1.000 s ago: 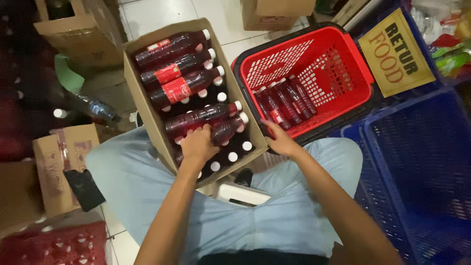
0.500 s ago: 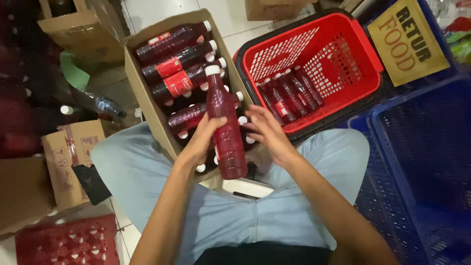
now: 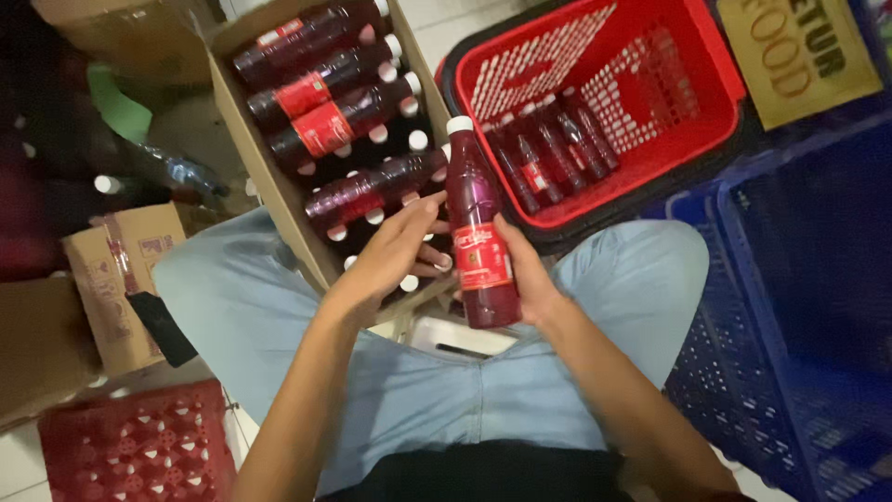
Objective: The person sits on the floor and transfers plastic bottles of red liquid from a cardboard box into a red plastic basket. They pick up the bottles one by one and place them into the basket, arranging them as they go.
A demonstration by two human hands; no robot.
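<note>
1. A seated person in pale blue trousers holds a tall bottle of dark red liquid with a white cap and red label (image 3: 478, 232) over the lap, just beside the near corner of the open brown cardboard box (image 3: 243, 139) packed with matching bottles.
2. The right hand (image 3: 522, 274) has its fingers closed around the bottle's lower half, under the label; the left hand (image 3: 395, 251) rests its fingers against the bottle's side, curled loosely rather than wrapped round it.
3. The bottle stands nearly upright in the head view: its long axis runs from the base near the lap to the white cap, which points away from the person, towards the gap between the box and the red plastic basket (image 3: 706, 56) right of the box.
4. Full and rigid, it probably handles as fairly heavy; whether glass or plastic cannot be told, so it may break if dropped. The smooth wall looks slippery.
5. The labelled midsection seems the safest place to grip, the narrow neck less so.
6. More bottles of the same kind (image 3: 548, 153) lie in the red basket.
</note>
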